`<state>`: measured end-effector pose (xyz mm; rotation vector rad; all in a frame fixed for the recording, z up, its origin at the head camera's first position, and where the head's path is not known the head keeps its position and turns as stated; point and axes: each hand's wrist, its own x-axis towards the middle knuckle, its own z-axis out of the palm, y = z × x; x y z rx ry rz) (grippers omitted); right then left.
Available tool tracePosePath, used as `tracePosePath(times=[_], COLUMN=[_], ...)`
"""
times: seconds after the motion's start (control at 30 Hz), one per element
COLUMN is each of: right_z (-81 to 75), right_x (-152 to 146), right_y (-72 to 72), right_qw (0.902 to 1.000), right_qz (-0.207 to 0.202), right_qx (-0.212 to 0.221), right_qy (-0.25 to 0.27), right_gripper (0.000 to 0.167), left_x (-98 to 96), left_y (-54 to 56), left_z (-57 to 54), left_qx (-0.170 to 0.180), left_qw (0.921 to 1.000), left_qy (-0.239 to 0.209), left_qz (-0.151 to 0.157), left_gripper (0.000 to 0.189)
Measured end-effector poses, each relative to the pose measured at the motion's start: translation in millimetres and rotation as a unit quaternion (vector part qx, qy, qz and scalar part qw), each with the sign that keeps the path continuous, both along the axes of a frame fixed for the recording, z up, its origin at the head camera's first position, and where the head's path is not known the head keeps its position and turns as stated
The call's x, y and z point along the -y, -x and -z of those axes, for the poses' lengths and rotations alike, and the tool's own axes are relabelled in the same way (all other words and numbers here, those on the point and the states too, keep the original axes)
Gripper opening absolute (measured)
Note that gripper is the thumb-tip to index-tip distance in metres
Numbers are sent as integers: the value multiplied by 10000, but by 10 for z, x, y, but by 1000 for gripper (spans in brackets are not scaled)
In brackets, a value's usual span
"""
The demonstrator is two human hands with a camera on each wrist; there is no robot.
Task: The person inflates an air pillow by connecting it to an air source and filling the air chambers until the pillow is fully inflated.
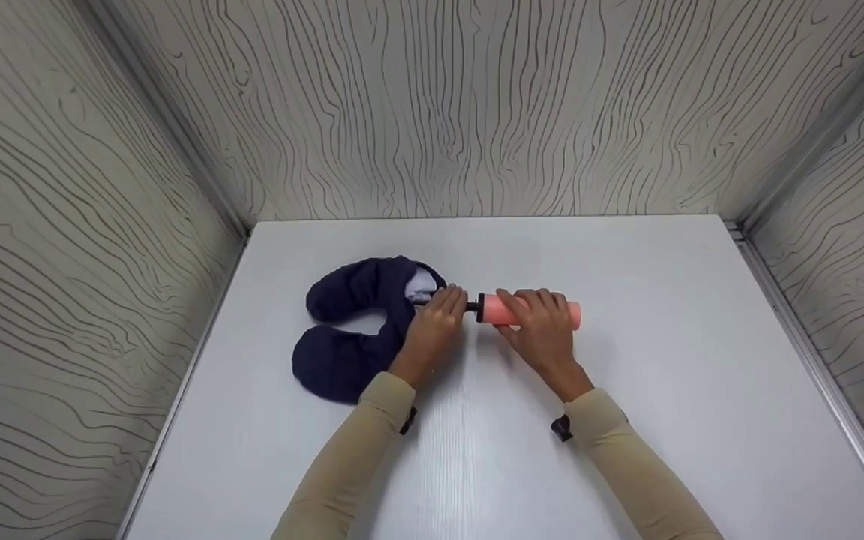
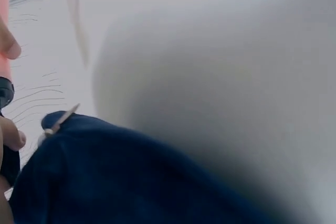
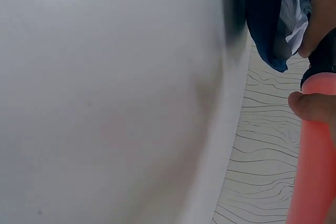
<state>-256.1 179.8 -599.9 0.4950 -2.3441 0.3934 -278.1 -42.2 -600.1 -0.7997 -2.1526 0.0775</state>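
A navy U-shaped neck pillow (image 1: 338, 364) lies at the left of the table, its two arms pointing left. White inner material (image 1: 421, 283) shows through an opening at its right end. There my left hand (image 1: 434, 326) holds the black end piece of a pink hand pump (image 1: 490, 309), fingers covering most of it. A short black rod (image 1: 472, 306) shows between that hand and the pump's collar. My right hand (image 1: 543, 334) grips the pink barrel (image 3: 312, 171), with the thumb along its side. In the left wrist view, a zipper pull (image 2: 62, 120) sticks up from the pillow's navy cover (image 2: 115, 177).
Both hands work above a white table (image 1: 672, 337). Wood-grain patterned panels (image 1: 432, 112) rise behind it and at both sides, with grey metal strips (image 1: 814, 367) along the edges. Dark wrist-worn devices (image 1: 561, 428) sit by the tan sleeves.
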Motion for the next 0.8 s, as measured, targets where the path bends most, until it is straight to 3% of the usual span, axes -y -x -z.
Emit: tracePosePath(times=[0.3,0.53,0.8], right_z=[-58,-66,-58], right_x=[-187,-432,-671], right_y=[-11,-29,-37], right_qw=[9996,9990,9980], right_qz=[65,151,307], right_qx=[256,379,469], right_qy=[59,167,299], right_gripper=[67,68,68], left_x=[44,100,150], left_y=[51,38,43], left_z=[-22,-34,-56], left_qx=[168,585,675], left_qw=[9990,9968,9969], left_qy=[-238,-404,-351], left_qz=[325,359,208], left_gripper=[31,33,32])
